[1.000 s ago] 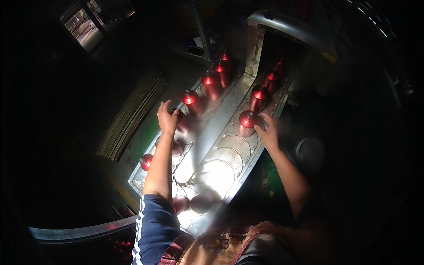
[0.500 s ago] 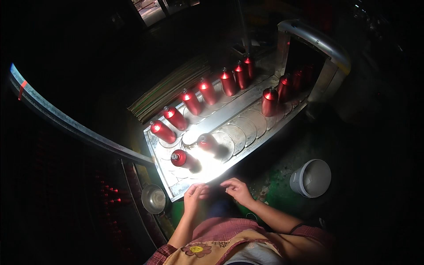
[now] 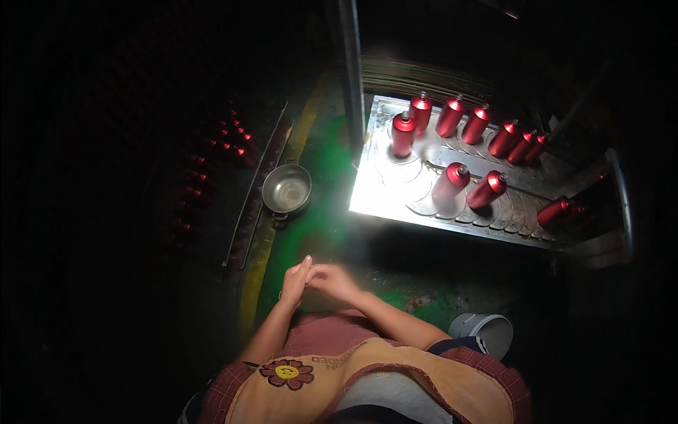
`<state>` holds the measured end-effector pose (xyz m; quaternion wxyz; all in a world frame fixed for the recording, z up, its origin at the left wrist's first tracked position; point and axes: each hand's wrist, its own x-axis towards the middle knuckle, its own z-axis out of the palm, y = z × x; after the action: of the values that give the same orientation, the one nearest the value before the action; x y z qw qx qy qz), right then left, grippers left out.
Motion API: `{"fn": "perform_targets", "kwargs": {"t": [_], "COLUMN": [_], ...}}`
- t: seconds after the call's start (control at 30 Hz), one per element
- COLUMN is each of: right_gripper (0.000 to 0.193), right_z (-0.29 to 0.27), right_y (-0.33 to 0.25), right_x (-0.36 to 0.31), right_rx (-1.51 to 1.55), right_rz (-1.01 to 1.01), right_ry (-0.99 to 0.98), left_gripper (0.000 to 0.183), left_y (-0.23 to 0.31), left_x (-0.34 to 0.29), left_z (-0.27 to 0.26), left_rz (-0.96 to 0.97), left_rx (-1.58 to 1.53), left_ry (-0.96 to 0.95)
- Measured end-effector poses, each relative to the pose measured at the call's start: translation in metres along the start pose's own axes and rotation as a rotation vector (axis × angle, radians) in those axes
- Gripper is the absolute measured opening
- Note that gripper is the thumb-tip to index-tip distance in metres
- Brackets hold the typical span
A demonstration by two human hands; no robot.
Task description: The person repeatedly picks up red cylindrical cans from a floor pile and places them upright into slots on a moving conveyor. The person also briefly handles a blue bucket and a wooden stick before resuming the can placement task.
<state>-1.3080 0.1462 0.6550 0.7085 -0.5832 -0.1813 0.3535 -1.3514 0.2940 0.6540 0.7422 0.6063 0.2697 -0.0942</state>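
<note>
My left hand and my right hand meet in front of my body, above the floor. The left thumb points up, while its other fingers are partly hidden. Curled and slightly blurred, the right fingers press against the left hand. Whether anything lies between them cannot be seen. Beyond them at upper right, a red bottle with a metallic neck stands on round discs, with several similar ones along both rows of a metal conveyor table.
Left of the table, a metal pot sits on the green floor. A white bucket is at lower right, beside my right forearm. An upright metal post rises at the table's left end. More red bottles stand in the dark left.
My hands have come together from being apart near the table edge. The view has swung left, so the table now appears farther right and the pot nearer the middle.
</note>
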Motion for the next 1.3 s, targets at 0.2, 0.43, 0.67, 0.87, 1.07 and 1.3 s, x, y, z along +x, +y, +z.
{"fn": "perform_targets", "kwargs": {"t": [0.2,0.43,0.67,0.87,1.07,1.3], "right_gripper": [0.010,0.021,0.047,0.062,0.070,0.053], "right_z": [0.150,0.353,0.445,0.494,0.517,0.511], "right_y": [0.065,0.120,0.172,0.284,0.398,0.455], "right_x": [0.147,0.362,0.601,0.780,0.921,0.969], "right_rx": [-0.095,-0.296,-0.710,-1.194,-1.192,-0.853], "right_rz": [0.195,0.325,-0.156,-0.101,-0.273,0.029], "right_ry": [-0.252,-0.299,-0.387,-0.571,-0.630,-0.445], "left_gripper": [0.037,0.043,0.039,0.060,0.059,0.051], "left_y": [-0.052,-0.052,-0.043,-0.072,-0.093,-0.118], "left_x": [0.034,0.092,0.204,0.336,0.460,0.511], "left_z": [-0.217,-0.518,-0.797,-0.945,-1.021,-1.048], "left_rz": [-0.050,-0.168,-0.098,0.239,0.334,0.350], "left_rx": [-0.344,-0.551,-0.206,0.540,0.853,0.710], "left_ry": [0.251,0.377,0.777,0.917,1.045,1.145]}}
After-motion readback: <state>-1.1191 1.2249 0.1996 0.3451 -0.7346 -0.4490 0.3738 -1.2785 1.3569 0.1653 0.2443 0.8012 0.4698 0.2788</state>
